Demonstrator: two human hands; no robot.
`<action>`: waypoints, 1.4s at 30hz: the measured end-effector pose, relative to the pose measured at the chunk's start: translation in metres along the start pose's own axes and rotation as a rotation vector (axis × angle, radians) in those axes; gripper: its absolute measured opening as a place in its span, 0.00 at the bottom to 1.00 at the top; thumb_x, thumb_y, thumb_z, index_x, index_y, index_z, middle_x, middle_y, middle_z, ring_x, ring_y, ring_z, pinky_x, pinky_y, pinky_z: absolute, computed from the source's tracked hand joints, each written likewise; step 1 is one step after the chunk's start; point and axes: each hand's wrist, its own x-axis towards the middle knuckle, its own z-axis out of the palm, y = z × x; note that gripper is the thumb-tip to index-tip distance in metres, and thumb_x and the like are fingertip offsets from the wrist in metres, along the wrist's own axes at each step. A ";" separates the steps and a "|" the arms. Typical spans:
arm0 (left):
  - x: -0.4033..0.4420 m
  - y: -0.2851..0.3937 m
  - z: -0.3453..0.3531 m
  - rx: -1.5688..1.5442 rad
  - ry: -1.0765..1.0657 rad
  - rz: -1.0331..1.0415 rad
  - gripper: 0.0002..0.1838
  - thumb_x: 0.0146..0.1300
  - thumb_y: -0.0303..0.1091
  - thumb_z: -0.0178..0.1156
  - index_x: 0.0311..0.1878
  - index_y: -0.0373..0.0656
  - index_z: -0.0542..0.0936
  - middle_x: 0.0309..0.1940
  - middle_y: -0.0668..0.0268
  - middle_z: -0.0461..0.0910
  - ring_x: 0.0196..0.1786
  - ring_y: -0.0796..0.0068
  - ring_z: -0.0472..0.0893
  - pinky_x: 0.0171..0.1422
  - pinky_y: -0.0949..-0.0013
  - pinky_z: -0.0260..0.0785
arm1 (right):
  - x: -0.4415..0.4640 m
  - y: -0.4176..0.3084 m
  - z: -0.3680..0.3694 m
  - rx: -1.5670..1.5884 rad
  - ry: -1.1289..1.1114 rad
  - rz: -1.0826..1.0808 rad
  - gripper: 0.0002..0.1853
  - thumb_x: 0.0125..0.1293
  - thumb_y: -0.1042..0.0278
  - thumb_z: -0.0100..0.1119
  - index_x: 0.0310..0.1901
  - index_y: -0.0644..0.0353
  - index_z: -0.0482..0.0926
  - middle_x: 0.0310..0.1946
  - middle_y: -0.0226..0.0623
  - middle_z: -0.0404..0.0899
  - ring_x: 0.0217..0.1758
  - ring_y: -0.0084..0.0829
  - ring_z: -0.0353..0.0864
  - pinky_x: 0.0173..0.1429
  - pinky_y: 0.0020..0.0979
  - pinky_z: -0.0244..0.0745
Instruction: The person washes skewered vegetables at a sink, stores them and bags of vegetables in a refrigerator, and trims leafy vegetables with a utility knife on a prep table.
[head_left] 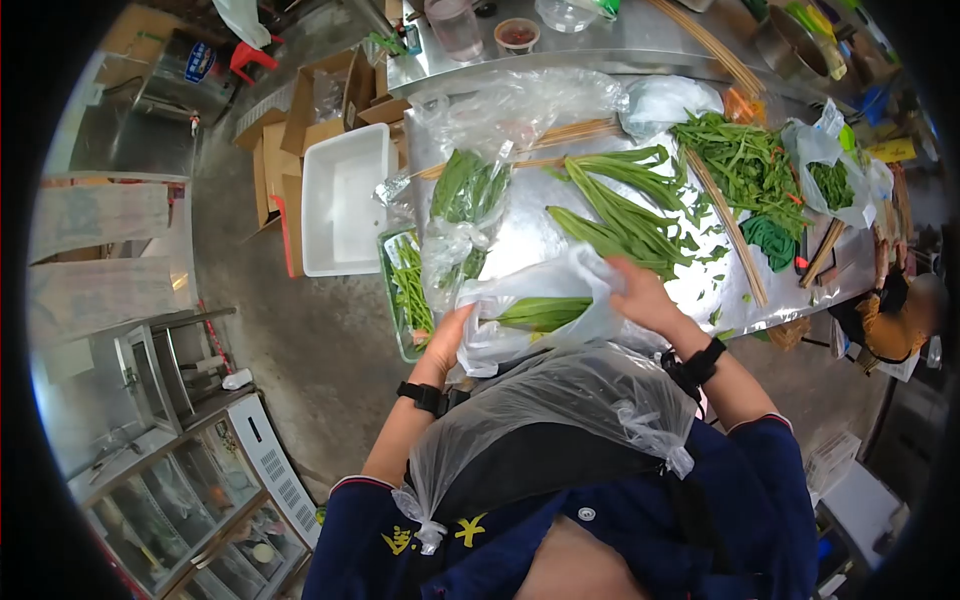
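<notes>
A white plastic bag (590, 285) is held mouth-up at the near edge of the metal table, with long green leaves (545, 313) lying inside. My left hand (450, 335) grips the bag's left rim, its fingers partly hidden by the plastic. At the upper right of the opening, my right hand (640, 292) is closed on the rim. Just beyond the bag lie bunches of long leafy greens (620, 215), loosely fanned on the metal. A clear bag of greens (468, 188) rests left of them.
Wooden skewers (727, 225) lie on the metal table (530, 185). A heap of cut greens (740, 160) and a bag of greens (830, 185) sit at right. To the left are a white bin (347, 200), a green-stem tray (408, 285) and cardboard boxes (325, 100). A person (895, 315) is at far right.
</notes>
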 end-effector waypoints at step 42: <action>-0.026 0.018 0.012 0.043 0.132 0.108 0.34 0.59 0.48 0.56 0.62 0.34 0.61 0.56 0.59 0.68 0.57 0.70 0.68 0.59 0.70 0.62 | 0.054 0.029 -0.007 0.143 -0.326 -0.176 0.55 0.42 0.51 0.69 0.65 0.69 0.47 0.63 0.56 0.54 0.68 0.45 0.52 0.70 0.34 0.46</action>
